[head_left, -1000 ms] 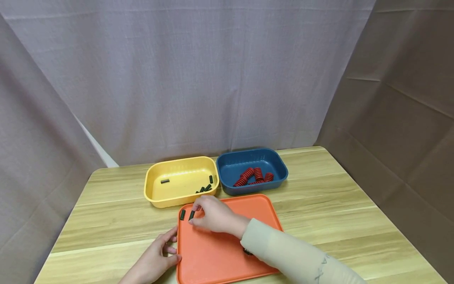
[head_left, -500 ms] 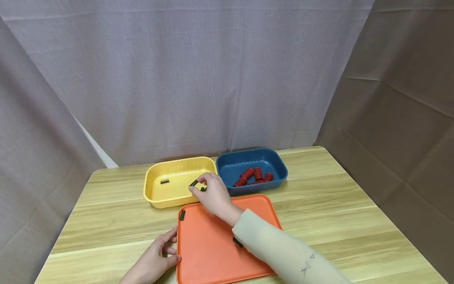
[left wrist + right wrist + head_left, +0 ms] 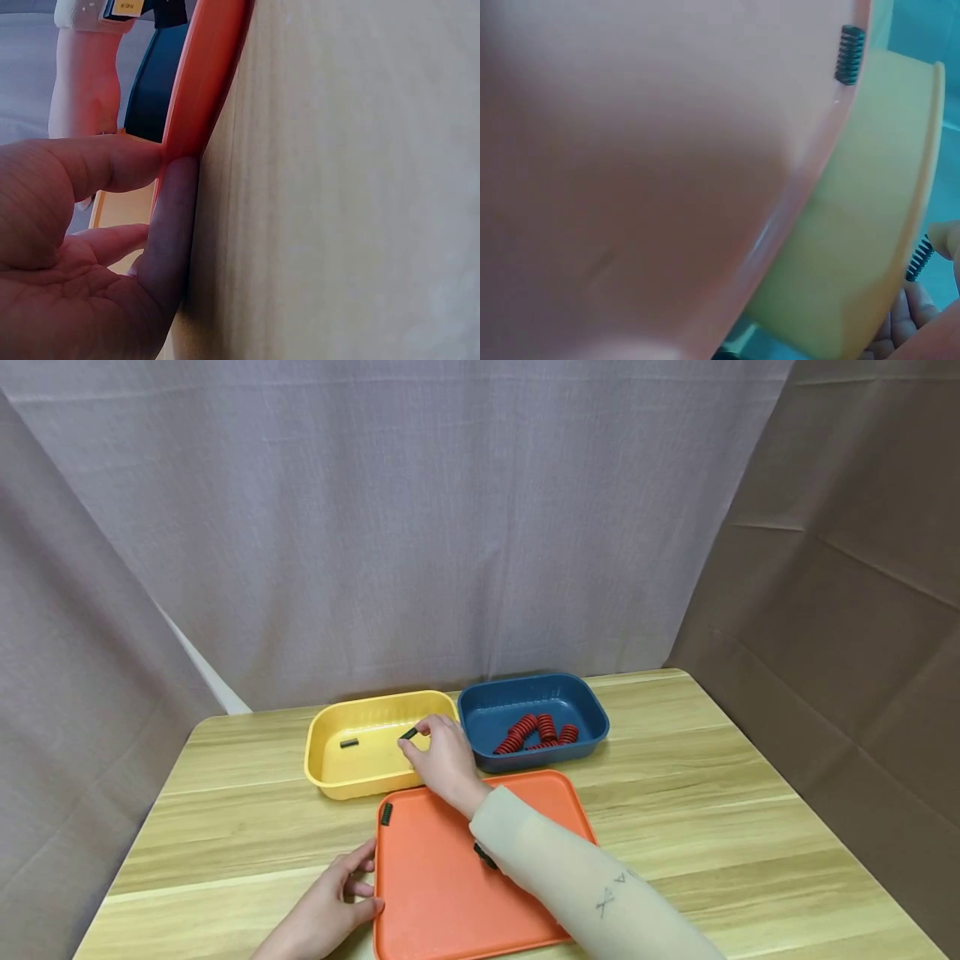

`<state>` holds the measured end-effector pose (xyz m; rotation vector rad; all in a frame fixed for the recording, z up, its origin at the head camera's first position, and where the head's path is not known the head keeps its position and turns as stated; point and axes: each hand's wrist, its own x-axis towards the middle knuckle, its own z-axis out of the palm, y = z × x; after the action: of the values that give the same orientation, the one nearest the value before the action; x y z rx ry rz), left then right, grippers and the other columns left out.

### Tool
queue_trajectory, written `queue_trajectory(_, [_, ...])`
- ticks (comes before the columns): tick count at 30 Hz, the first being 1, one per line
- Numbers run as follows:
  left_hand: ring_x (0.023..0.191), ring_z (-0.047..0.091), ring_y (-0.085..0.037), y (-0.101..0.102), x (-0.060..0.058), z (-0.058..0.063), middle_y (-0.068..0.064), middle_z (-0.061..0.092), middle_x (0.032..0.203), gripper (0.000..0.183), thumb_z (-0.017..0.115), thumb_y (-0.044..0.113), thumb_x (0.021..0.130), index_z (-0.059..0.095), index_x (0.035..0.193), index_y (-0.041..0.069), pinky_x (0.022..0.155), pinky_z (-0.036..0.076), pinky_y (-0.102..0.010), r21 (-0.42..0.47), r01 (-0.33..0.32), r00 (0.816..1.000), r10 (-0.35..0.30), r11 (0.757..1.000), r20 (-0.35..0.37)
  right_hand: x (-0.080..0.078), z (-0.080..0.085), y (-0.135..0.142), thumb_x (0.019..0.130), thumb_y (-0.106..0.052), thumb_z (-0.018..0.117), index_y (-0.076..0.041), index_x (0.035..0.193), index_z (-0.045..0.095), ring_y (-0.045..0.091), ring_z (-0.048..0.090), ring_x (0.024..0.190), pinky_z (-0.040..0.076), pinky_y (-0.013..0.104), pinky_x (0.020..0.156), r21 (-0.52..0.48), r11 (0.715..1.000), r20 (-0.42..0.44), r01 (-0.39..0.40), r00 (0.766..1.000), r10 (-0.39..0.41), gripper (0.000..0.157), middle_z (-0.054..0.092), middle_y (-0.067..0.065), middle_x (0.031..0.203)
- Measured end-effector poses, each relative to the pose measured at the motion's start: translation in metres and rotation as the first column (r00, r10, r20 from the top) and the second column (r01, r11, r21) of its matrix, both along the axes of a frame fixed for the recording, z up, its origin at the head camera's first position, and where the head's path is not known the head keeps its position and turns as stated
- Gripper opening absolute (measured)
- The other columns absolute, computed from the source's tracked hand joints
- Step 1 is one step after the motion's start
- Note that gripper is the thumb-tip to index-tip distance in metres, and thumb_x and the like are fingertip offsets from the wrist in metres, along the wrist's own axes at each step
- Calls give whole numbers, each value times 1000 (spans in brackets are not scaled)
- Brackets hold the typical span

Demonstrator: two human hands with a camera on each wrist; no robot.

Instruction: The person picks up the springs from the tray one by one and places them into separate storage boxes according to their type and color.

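My right hand (image 3: 444,760) pinches a small black spring (image 3: 408,733) between thumb and fingertips, over the right part of the yellow bin (image 3: 352,790). In the right wrist view that spring (image 3: 920,259) sticks out from the fingertips beyond the bin's rim. Another black spring (image 3: 348,743) lies at the left in the bin. One more black spring (image 3: 386,814) rests in the far left corner of the orange tray (image 3: 442,902). At the tray's left edge, my left hand (image 3: 330,893) holds the rim (image 3: 210,82), its thumb tip on it and fingers along the outer side.
A dark blue bin (image 3: 495,692) with several red springs (image 3: 522,731) stands right of the yellow one, side by side with it. Both are behind the tray on a wooden table (image 3: 712,818). A grey curtain (image 3: 480,527) hangs at the back.
From the tray's far left corner, my right hand has lifted the black spring and carried it back over the yellow bin. The left hand has stayed at the tray's edge.
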<state>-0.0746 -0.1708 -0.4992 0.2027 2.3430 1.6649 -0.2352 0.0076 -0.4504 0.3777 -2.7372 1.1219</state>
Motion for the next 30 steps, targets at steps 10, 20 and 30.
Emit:
queue_trajectory(10, [90,57,-21,0,1,2,-16,47,119,80,75,2,80,31,146,-9,76,47,-23,2,3,1000,-3,1000,-11,-9,-5,-3,87,-42,70,-12,108,64,18,53,98,47,34,84,87,996,3,34,999,-34,37,61,2,106])
queue_trajectory(20, [91,57,-21,1,1,4,-17,46,120,79,75,2,81,30,145,-9,75,48,-23,-7,4,1000,-4,1000,-9,-10,-8,-1,87,-42,71,-13,107,64,17,52,94,46,32,82,113,993,-9,17,1000,-16,36,59,0,101])
queue_trajectory(30, [91,57,-21,0,1,3,-17,47,120,80,75,1,80,31,145,-9,76,48,-23,-3,-2,1000,2,1000,-4,-9,-8,1,88,-40,70,-10,116,63,17,52,99,46,32,86,134,991,-8,-25,1000,26,41,60,2,109])
